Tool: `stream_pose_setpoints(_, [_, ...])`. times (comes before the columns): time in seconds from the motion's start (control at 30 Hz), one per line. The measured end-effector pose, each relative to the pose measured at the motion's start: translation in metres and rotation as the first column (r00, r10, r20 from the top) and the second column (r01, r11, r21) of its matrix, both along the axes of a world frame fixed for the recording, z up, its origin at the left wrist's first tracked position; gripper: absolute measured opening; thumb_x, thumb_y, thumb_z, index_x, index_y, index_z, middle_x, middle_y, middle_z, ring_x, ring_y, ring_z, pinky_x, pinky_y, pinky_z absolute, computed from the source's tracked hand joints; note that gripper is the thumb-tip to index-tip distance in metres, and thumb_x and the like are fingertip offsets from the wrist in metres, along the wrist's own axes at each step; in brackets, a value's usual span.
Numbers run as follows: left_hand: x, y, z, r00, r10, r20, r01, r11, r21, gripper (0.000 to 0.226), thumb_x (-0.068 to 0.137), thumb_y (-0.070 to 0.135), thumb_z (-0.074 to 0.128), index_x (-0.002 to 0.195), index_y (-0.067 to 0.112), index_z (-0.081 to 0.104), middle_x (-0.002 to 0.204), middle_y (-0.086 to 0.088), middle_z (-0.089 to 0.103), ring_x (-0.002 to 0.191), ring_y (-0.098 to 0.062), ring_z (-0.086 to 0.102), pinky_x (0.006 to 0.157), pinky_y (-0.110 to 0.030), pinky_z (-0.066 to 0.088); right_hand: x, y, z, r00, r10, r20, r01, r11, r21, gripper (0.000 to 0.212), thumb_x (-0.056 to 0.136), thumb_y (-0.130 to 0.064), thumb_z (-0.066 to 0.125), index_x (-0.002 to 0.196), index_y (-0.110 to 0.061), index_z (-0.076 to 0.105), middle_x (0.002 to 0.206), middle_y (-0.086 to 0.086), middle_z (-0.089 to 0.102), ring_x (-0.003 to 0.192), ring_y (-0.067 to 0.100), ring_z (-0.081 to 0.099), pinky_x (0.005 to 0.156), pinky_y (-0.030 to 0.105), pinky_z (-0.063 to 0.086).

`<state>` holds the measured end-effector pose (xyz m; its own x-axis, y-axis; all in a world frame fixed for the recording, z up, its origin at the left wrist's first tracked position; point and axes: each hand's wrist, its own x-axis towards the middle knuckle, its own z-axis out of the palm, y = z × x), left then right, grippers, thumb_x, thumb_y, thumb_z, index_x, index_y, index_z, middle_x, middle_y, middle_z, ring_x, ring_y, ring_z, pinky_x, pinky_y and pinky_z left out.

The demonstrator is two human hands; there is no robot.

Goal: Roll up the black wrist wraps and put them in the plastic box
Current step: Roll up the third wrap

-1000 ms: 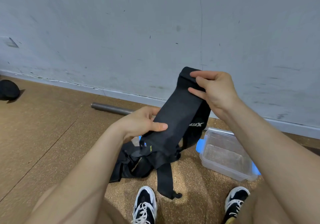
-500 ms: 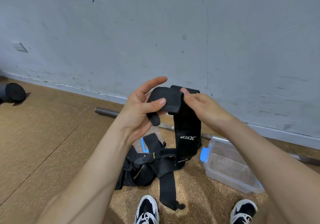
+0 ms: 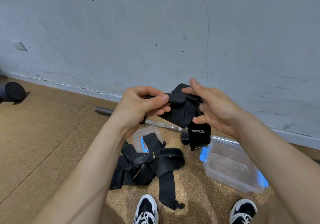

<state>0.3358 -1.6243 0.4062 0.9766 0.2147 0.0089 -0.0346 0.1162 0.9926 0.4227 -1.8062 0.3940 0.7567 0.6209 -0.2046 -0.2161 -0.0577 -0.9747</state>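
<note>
I hold a black wrist wrap (image 3: pixel 180 113) in the air in front of the wall. My left hand (image 3: pixel 143 106) pinches its folded-over top end between thumb and fingers. My right hand (image 3: pixel 214 106) lies against the wrap's right side with fingers spread and thumb lifted. The wrap's tail with a white logo (image 3: pixel 199 133) hangs down between the hands. A clear plastic box (image 3: pixel 242 182) with blue clips stands open on the floor at the lower right. Several more black wraps (image 3: pixel 147 163) lie in a tangled pile left of the box.
The box's clear lid (image 3: pixel 138 133) lies partly under the pile. A small black roll (image 3: pixel 184 138) sits on the floor near the wall. A metal bar (image 3: pixel 103 111) runs along the wall's foot. A dark round weight (image 3: pixel 12 92) lies far left. My shoes (image 3: pixel 147 210) are at the bottom.
The wrap's top end has been folded over further and now lies flatter. My left thumb has clamped onto the fold. My right hand has loosened its pinch and spread its fingers.
</note>
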Motion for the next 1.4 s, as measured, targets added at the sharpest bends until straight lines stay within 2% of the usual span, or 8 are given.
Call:
stream_pose_setpoints(0.17, [0.004,-0.012,-0.002,0.999,0.036,0.022,-0.039,0.991,0.126,0.014,0.072,0.007,0.077,0.075,0.008,0.063,0.059,-0.008,0.067,0.048,-0.016,0.066,0.051,-0.019,0.055,-0.006,0.0,0.002,0.99,-0.037,-0.135,0.072,0.962,0.263,0.068,0.066,-0.011,0.072,0.131,-0.01,0.053,0.127,0.011,0.064,0.099,0.023,0.072,0.065,0.032,0.06])
stream_pose_setpoints(0.47, [0.008,-0.02,-0.005,0.998,0.049,0.03,-0.054,0.98,0.194,0.023,0.081,-0.001,0.074,0.083,0.012,0.055,0.057,-0.009,0.064,0.046,-0.016,0.061,0.05,-0.023,0.052,-0.008,0.004,0.0,0.992,-0.127,0.006,0.121,0.955,0.271,0.091,0.071,0.018,0.071,0.15,-0.012,0.036,0.13,0.007,0.059,0.108,0.025,0.069,0.08,0.036,0.061])
stream_pose_setpoints(0.63, [0.007,-0.016,-0.002,0.995,-0.04,-0.092,0.053,0.988,0.147,0.01,0.092,0.02,0.063,0.085,0.014,0.062,0.07,-0.015,0.071,0.059,-0.018,0.07,0.051,-0.02,0.053,-0.003,0.002,-0.001,0.988,-0.152,0.032,0.14,0.961,0.239,0.088,0.07,0.02,0.072,0.147,-0.012,0.042,0.131,0.01,0.061,0.112,0.026,0.067,0.089,0.044,0.058])
stream_pose_setpoints(0.77, [0.004,0.007,0.006,0.96,-0.196,-0.198,0.191,0.981,-0.047,0.055,0.102,0.053,0.026,0.095,0.014,0.065,0.095,-0.026,0.073,0.07,-0.029,0.074,0.056,-0.028,0.057,0.002,-0.005,0.001,0.991,-0.132,-0.014,0.131,0.956,0.263,0.086,0.07,0.02,0.07,0.146,-0.01,0.042,0.134,0.013,0.059,0.112,0.025,0.067,0.082,0.036,0.06])
stream_pose_setpoints(0.9, [-0.002,0.014,0.003,0.907,-0.417,-0.061,0.393,0.889,-0.234,0.032,0.091,0.013,0.043,0.106,0.018,0.071,0.101,-0.028,0.072,0.074,-0.033,0.075,0.058,-0.029,0.06,0.001,-0.011,0.006,0.997,-0.013,-0.079,0.039,0.945,0.325,0.074,0.063,0.01,0.068,0.134,-0.008,0.055,0.12,0.013,0.069,0.102,0.023,0.071,0.077,0.029,0.06])
stream_pose_setpoints(1.0, [-0.003,0.011,-0.004,0.814,-0.579,0.053,0.579,0.798,-0.169,0.055,0.082,-0.006,0.068,0.126,0.028,0.064,0.1,-0.024,0.073,0.074,-0.029,0.075,0.061,-0.027,0.061,-0.001,-0.011,0.007,0.994,0.061,-0.089,-0.028,0.943,0.331,0.06,0.062,0.005,0.067,0.12,-0.01,0.064,0.105,0.006,0.074,0.093,0.018,0.073,0.074,0.025,0.059])
stream_pose_setpoints(1.2, [0.003,-0.003,-0.004,0.96,-0.276,0.051,0.278,0.96,-0.037,0.018,0.069,0.014,0.08,0.082,0.025,0.075,0.071,-0.012,0.072,0.048,-0.015,0.067,0.042,-0.018,0.052,-0.004,-0.007,0.006,0.982,0.082,-0.169,-0.011,0.923,0.385,0.058,0.065,0.007,0.066,0.122,-0.002,0.063,0.112,0.014,0.072,0.095,0.022,0.072,0.076,0.027,0.059])
stream_pose_setpoints(1.4, [0.008,-0.012,-0.006,0.997,-0.062,0.043,0.06,0.998,0.033,0.019,0.069,0.017,0.071,0.086,0.013,0.065,0.068,-0.008,0.072,0.058,-0.016,0.07,0.054,-0.019,0.055,-0.006,0.003,0.0,0.967,-0.012,-0.256,0.126,0.893,0.431,0.07,0.07,0.015,0.064,0.137,0.001,0.049,0.127,0.023,0.064,0.107,0.032,0.069,0.084,0.035,0.06])
